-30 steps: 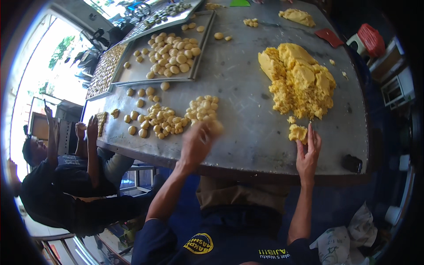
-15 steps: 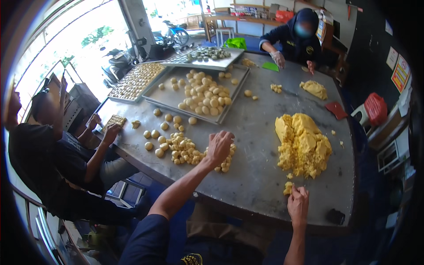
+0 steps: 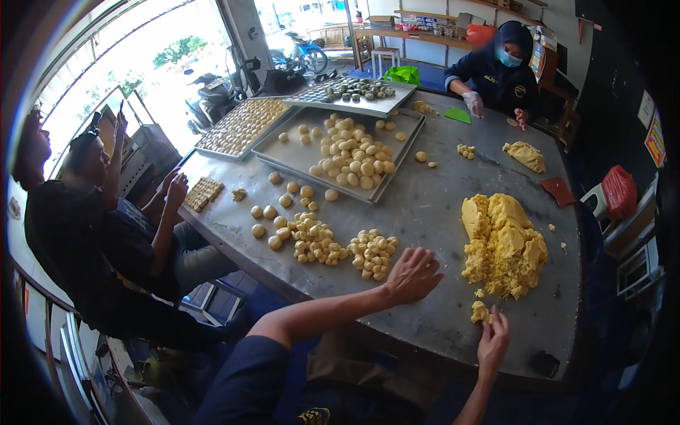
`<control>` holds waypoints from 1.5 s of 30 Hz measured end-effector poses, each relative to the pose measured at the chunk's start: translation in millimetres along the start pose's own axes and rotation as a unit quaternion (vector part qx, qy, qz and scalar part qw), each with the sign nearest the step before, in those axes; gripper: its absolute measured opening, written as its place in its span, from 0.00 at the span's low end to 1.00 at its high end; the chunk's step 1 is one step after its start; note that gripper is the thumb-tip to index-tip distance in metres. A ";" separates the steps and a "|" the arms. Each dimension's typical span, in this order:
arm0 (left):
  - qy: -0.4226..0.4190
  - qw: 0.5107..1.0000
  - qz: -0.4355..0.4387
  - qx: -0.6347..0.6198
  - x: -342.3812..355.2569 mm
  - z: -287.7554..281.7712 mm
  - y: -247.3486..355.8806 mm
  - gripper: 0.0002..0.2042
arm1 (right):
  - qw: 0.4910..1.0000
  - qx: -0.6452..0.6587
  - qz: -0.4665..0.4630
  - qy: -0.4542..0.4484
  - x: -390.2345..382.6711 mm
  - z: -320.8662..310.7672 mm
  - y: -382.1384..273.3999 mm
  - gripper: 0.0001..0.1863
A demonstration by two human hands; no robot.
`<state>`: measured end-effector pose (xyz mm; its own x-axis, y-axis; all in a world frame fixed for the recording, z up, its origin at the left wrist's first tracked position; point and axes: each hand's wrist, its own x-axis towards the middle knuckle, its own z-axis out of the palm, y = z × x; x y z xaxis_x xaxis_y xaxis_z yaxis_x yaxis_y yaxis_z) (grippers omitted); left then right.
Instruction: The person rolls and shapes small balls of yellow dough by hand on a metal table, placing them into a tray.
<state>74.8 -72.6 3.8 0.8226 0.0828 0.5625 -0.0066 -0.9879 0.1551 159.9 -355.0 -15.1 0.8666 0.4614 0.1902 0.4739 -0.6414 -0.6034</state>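
My left hand (image 3: 414, 275) is above the near part of the metal table, back up. Its fingers are loosely bent and slightly apart, and nothing shows in them. Just left of it lies a pile of small dough balls (image 3: 373, 253), with another pile of small balls (image 3: 316, 237) farther left. My right hand (image 3: 494, 342) has its thumb and fingertips at a small lump of yellow dough (image 3: 481, 312) near the front right. Past that lump sits a big crumbly mound of yellow dough (image 3: 504, 244).
A metal tray (image 3: 280, 152) of larger dough balls stands mid-table, with more filled trays behind. Dough pieces (image 3: 204, 193) lie by seated people at left. Across the table, a masked co-worker (image 3: 499, 78) sits near a green scraper (image 3: 458, 115). A red scraper (image 3: 558, 191) lies at right.
My left hand has moved right, off the pile of small balls, uncovering it. My right hand stays at the small dough lump, its fingers now straighter. The view has shifted slightly.
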 end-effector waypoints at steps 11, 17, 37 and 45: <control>-0.062 0.991 0.108 -0.045 -5.8 38.7 -20.6 0.23 | 0.988 -0.120 -0.052 -0.080 15.6 -24.7 -19.1 0.20; -0.052 0.998 0.007 -0.018 1.7 34.0 -23.1 0.17 | 0.991 -0.133 -0.008 -0.015 10.3 -11.0 2.7 0.23; -0.085 0.931 -0.301 -0.186 -62.1 -6.9 25.9 0.10 | 0.986 -0.165 0.016 -0.014 -9.3 -11.5 7.5 0.25; -0.068 0.789 -0.418 -0.444 -56.4 -0.1 42.5 0.19 | 0.979 -0.154 -0.054 -0.122 -39.9 -22.5 -31.7 0.27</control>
<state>28.1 -119.2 -21.3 0.8032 0.5831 -0.1215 0.2249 -0.1081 0.9684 113.9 -366.8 13.9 0.7636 0.6452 0.0266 0.6177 -0.7177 -0.3215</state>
